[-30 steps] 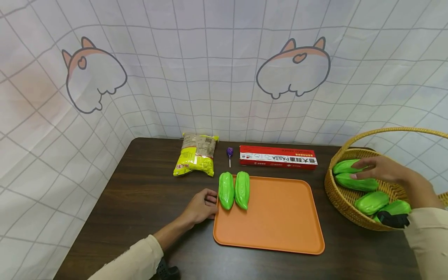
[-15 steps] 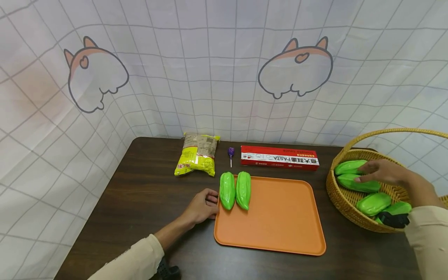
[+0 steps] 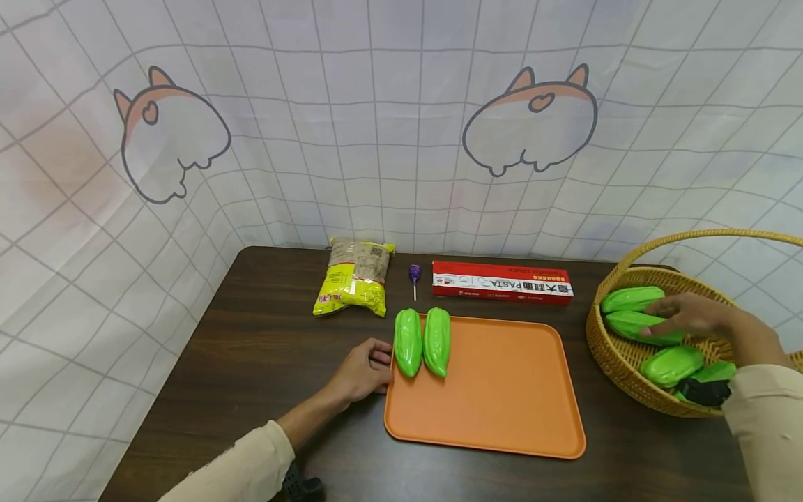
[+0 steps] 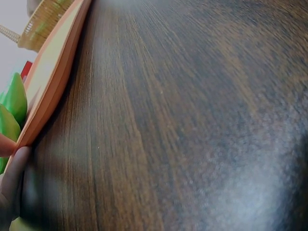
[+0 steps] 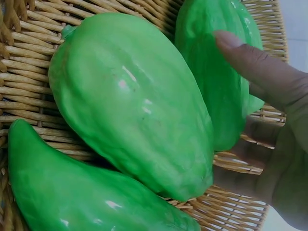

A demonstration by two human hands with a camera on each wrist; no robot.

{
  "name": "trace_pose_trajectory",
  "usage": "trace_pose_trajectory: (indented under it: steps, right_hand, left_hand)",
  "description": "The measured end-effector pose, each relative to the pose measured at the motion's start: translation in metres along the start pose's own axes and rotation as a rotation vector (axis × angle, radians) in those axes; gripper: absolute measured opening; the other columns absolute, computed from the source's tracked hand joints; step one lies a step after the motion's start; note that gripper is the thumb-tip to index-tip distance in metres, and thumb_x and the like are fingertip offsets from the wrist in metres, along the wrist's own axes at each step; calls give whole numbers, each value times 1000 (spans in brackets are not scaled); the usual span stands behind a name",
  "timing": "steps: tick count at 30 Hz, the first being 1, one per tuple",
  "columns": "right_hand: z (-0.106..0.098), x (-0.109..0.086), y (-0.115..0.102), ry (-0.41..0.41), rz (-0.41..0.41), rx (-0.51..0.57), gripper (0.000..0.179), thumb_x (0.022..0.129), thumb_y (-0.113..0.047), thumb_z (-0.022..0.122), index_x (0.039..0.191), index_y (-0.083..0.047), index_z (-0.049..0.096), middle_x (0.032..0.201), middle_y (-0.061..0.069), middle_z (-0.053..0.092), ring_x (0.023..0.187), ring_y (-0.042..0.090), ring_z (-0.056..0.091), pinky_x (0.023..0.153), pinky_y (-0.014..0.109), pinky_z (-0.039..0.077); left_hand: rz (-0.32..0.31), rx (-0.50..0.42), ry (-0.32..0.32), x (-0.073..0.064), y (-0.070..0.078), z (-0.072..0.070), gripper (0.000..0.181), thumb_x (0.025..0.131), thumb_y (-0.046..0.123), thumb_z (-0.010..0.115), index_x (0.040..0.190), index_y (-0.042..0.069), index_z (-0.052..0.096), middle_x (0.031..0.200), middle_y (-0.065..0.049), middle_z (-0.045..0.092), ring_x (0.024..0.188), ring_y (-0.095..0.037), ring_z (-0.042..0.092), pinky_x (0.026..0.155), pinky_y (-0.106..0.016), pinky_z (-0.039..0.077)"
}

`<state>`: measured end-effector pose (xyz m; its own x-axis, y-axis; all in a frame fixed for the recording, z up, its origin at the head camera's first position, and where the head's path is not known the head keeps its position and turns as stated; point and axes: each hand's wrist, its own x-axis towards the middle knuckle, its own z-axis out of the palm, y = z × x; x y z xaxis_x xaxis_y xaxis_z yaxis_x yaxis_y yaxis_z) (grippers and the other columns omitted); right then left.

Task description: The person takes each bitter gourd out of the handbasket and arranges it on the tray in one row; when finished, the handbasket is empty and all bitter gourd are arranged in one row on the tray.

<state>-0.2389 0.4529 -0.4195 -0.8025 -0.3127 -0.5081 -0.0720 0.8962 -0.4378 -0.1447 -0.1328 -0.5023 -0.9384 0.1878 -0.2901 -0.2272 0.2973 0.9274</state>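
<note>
At the left edge of an orange tray, my left hand pinches the rim between thumb and finger. Two glossy green, ridged fruits with tapered ends, a left one and a right one, lie side by side in the tray's far left corner. Over on the right, my right hand is inside a wicker basket. Its thumb lies on a similar green fruit, and the fingers, partly hidden, reach round the other side. Several more green fruits lie around it.
Along the back of the dark wooden table lie a yellow bag, a purple lollipop and a red pasta box. The basket's tall handle arches above the right hand. A white checked curtain hangs behind.
My right hand has moved slightly right and toward me in the basket, its thumb and fingers settling about the second green fruit. The left hand stays at the tray rim.
</note>
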Motion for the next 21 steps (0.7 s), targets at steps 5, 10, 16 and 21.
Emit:
trace_pose_trajectory:
  steps: [5,10,16,21]
  right_hand:
    - [0,-1,2,-59,37,80,83,96,-37,66,145,19,30,143,54,19,126,67,37,85,58,57]
    - [0,0,3,-60,40,93,84,95,-37,68,145,20,29,143,54,19,127,67,36,87,58,56]
    - [1,-2,3,-48,27,87,83,94,-36,68,144,20,31,142,54,22,126,67,37,86,55,58]
    - [1,-5,4,-19,9,42,80,95,-34,68,142,20,34,140,53,27,125,66,39,84,52,60]
  left_hand:
    - [-6,6,2,-1,1,0,55,76,-1,70,128,-2,55,113,-17,58,88,-20,65,65,-35,63]
    - [-4,6,2,-2,2,0,54,76,-1,70,128,-2,55,113,-17,58,89,-21,64,65,-35,63]
    - [-2,-2,8,-2,3,0,54,76,-2,71,128,-2,55,113,-18,58,88,-20,65,64,-35,63]
    - [-4,4,21,-3,3,2,54,75,-4,70,128,-2,56,113,-18,58,88,-20,65,64,-37,63]
